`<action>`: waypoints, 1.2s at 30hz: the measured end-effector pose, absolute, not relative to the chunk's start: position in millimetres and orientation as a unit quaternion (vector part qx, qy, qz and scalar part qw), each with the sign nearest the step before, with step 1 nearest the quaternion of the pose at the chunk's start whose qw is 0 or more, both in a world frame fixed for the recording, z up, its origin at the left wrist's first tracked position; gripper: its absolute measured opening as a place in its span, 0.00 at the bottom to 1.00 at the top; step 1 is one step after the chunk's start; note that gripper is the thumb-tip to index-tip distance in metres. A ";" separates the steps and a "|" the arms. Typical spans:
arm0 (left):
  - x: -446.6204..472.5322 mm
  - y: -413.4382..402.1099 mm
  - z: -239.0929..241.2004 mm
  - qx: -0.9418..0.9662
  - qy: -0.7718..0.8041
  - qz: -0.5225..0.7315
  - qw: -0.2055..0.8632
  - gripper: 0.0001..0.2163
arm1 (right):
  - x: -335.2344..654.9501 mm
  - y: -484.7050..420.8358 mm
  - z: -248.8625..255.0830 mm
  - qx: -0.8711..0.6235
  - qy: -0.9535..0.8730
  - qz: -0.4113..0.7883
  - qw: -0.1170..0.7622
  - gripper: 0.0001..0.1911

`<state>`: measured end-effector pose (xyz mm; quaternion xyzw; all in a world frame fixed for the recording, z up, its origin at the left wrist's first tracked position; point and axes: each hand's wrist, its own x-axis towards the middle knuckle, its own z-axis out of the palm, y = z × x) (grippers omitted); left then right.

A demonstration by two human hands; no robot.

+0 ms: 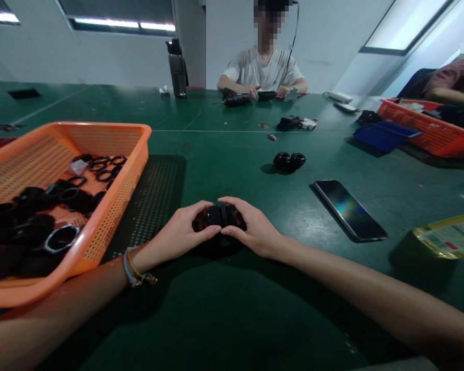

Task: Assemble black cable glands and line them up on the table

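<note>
Between my two hands is a black cylindrical part with ridges (221, 215), held just above the green table. My left hand (187, 226) wraps its left end, thumb in front and fingers behind. Around the right end my right hand (255, 226) is closed in the same way, so the two thumbs nearly meet. Both ends of the part are mostly hidden by the fingers. Beyond my hands, slightly to the right, a pair of black round fittings (289, 161) rests on the table.
An orange basket (135, 154) of black rings and cylindrical parts stands at left. To the right lie a phone (350, 208) and a yellow packet (450, 234). Farther back are a blue tray (384, 135), an orange crate (429, 129), a bottle (178, 69) and two seated people.
</note>
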<state>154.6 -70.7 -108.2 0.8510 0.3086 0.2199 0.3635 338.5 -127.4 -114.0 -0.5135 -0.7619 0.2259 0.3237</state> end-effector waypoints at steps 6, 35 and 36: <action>153.3 -70.4 -107.4 0.831 0.296 0.204 0.425 0.15 | 345.2 -124.7 -122.8 -0.462 -0.808 0.144 0.338 0.19; 157.3 -72.0 -106.1 0.862 0.285 0.142 0.394 0.17 | 342.4 -130.4 -122.2 -0.464 -0.816 0.093 0.331 0.16; 157.4 -72.6 -105.9 0.862 0.286 0.142 0.394 0.17 | 342.0 -130.8 -122.5 -0.467 -0.815 0.096 0.330 0.16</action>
